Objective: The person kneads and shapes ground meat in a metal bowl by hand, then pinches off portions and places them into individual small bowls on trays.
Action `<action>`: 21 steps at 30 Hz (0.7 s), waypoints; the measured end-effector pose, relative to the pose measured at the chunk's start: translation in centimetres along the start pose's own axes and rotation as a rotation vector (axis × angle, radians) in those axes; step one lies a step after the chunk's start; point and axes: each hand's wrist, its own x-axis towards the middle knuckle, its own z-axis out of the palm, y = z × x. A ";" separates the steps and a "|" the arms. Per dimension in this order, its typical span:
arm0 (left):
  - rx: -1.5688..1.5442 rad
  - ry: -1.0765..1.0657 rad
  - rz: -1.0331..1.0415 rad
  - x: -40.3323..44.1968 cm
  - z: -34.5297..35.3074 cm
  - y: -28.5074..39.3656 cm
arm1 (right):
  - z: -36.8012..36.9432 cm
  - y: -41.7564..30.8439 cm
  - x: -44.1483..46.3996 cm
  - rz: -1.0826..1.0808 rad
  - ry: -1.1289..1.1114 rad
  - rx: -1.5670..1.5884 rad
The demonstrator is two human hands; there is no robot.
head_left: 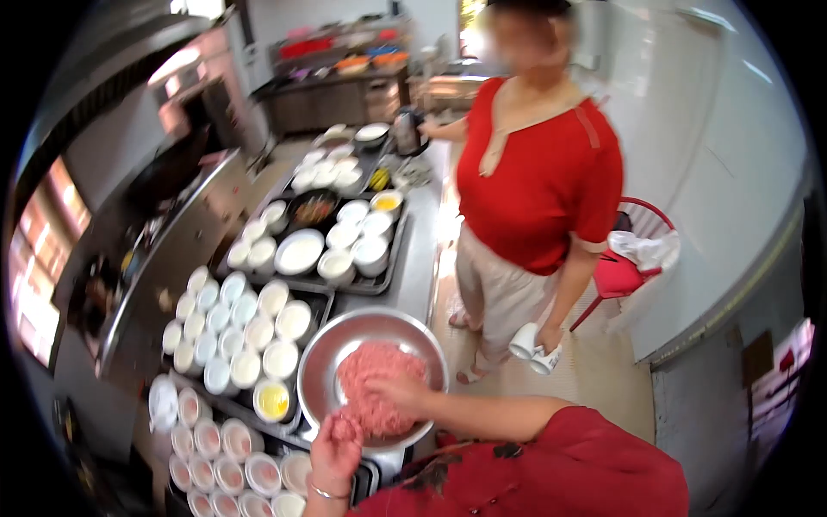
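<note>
A wide steel bowl (pixel 317 358) holds a mound of pink minced meat (pixel 383 366). My right hand (pixel 401 394) reaches in from the right, its fingertips sunk into the meat. At the bowl's lower left rim is my left hand (pixel 338 441), raised with the fingers curled; what they hold, if anything, is too small to make out. Left of the bowl, white cups (pixel 245 369) stand in rows on a dark tray, one cup (pixel 273 401) with yellow egg inside. Below them are several cups (pixel 230 474) with pink meat in them.
Across the table stands a person in red (pixel 538 181), one hand on a kettle (pixel 410 133), the other holding white cups (pixel 536 347). Farther back, a black tray (pixel 379 280) carries bowls and a plate (pixel 299 251). A red chair (pixel 613 274) is behind the person.
</note>
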 end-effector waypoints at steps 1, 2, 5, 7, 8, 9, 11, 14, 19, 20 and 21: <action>-0.026 0.051 0.008 -0.9 -0.2 0.6 | -0.8 1.8 0.3 -0.057 -0.019 -0.190; -0.063 0.112 0.030 -1.9 -0.2 1.3 | -1.1 2.3 0.4 -0.002 0.070 -0.101; -0.091 0.217 0.207 -5.7 -1.3 3.5 | -0.9 -1.7 -0.4 0.439 0.136 0.178; -0.063 0.131 0.341 -8.6 -2.6 5.6 | -0.4 -2.6 -0.4 0.399 0.141 0.265; 0.003 0.024 0.403 -10.4 -3.5 6.6 | -1.8 -1.1 0.1 0.319 0.010 0.275; -0.032 0.107 0.499 -12.2 -4.5 7.8 | -1.8 -1.1 0.4 0.325 -0.043 0.276; -0.042 0.247 0.662 -15.8 -7.1 9.8 | -1.8 -1.1 0.6 0.354 -0.076 0.250; 0.008 0.443 0.859 -20.5 -8.0 10.6 | -2.1 -1.1 1.6 0.418 -0.086 0.216; 0.424 0.622 0.883 -24.1 -9.2 9.2 | -0.1 -1.1 2.5 0.461 -0.122 0.176; 0.420 0.626 0.890 -24.5 -9.7 9.0 | 0.5 -1.2 2.6 0.463 -0.130 0.173; 0.716 0.738 0.826 -24.8 -10.4 8.8 | 0.9 -1.4 2.7 0.450 -0.163 0.161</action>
